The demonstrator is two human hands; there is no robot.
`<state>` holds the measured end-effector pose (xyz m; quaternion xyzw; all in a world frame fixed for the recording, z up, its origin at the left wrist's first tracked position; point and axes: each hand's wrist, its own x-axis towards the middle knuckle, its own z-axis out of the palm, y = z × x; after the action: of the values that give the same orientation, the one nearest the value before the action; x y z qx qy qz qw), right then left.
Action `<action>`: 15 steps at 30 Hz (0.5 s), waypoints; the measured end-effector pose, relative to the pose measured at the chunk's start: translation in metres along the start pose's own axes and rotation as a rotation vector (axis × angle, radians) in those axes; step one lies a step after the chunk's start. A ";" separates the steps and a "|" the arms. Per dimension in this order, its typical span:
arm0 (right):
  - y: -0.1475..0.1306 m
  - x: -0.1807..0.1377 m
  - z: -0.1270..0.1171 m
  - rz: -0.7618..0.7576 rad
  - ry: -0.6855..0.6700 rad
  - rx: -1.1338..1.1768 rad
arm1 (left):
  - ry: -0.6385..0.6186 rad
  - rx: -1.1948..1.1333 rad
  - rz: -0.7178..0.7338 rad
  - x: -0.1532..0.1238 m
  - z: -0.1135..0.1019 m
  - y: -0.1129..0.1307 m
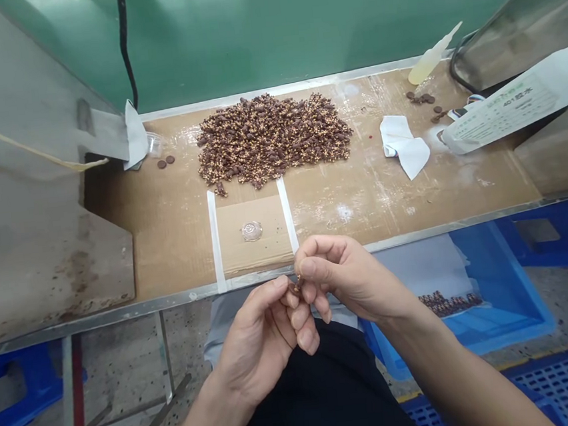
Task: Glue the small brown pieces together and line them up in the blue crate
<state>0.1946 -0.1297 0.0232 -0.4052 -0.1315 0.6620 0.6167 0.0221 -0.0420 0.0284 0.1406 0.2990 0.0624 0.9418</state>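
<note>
We've got left hand (267, 322) and right hand (353, 276) together, pinching a tiny piece (296, 288), probably light, perhaps fragile, best held by its edges.

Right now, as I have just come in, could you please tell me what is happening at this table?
A person is handling a small brown piece with both bare hands, at the near edge of the table. The left hand and the right hand pinch it between their fingertips. A large pile of brown pieces with yellowish tips lies on the table. A small clear object lies nearer the person. Below, on the right, a blue bin holds more brown pieces.
</note>
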 end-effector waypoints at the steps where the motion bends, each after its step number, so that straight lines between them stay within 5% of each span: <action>1: 0.000 0.000 0.001 0.000 0.006 -0.005 | 0.008 0.003 0.001 0.000 0.000 0.000; 15: 0.002 0.004 0.003 -0.001 0.036 -0.049 | 0.016 -0.029 -0.009 -0.002 -0.006 0.000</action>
<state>0.1911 -0.1258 0.0221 -0.4320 -0.1367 0.6508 0.6092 0.0174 -0.0409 0.0251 0.1251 0.3062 0.0637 0.9415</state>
